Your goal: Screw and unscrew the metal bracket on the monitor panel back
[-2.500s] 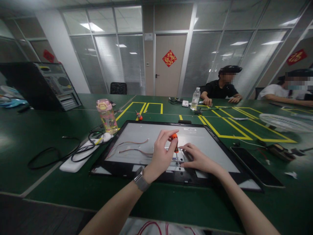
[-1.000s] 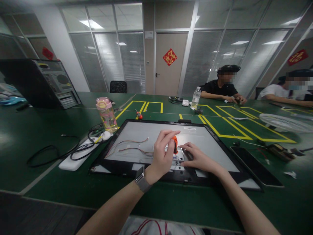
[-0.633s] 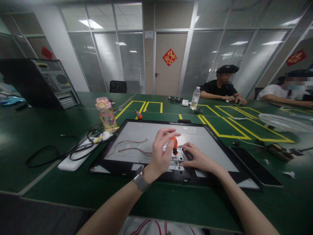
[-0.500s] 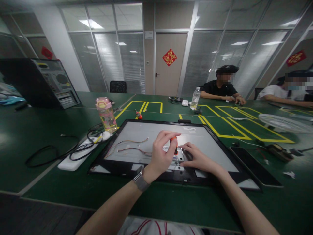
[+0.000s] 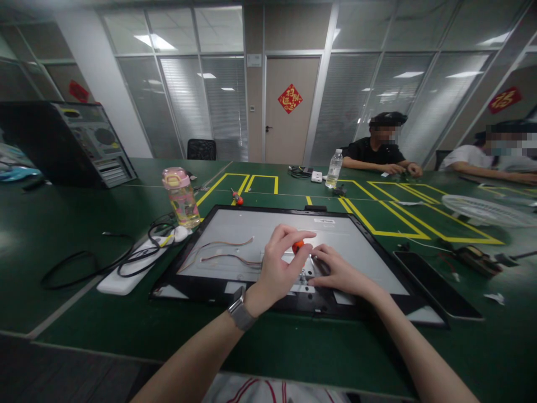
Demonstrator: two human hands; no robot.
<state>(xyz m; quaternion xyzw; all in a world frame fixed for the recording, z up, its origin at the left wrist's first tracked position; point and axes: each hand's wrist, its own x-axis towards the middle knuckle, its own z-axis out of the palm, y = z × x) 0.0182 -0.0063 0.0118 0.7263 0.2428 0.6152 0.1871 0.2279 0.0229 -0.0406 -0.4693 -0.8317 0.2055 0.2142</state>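
Observation:
My left hand [image 5: 282, 262], with a watch on its wrist, is closed round an orange screwdriver [image 5: 298, 246]. The tool stands over a small silver metal bracket [image 5: 305, 287], and its tip is hard to make out. Resting at the bracket's right side, my right hand [image 5: 335, 270] has its fingers and thumb spread apart. Under both hands lies a flat display panel [image 5: 356, 238] with a grey back and a black frame. Thin wires [image 5: 226, 258] run across the panel to the left of my left hand.
Left of the panel are a white power strip [image 5: 119, 280] with black cables and a pink-lidded bottle [image 5: 180, 196]. A red-handled tool [image 5: 237, 198] lies beyond. A phone [image 5: 436, 285] is at the right. Two people sit across the green table [image 5: 268, 350].
My left hand's fingers have shifted round the screwdriver handle, with thumb and forefinger now further right. My right hand stays by the bracket.

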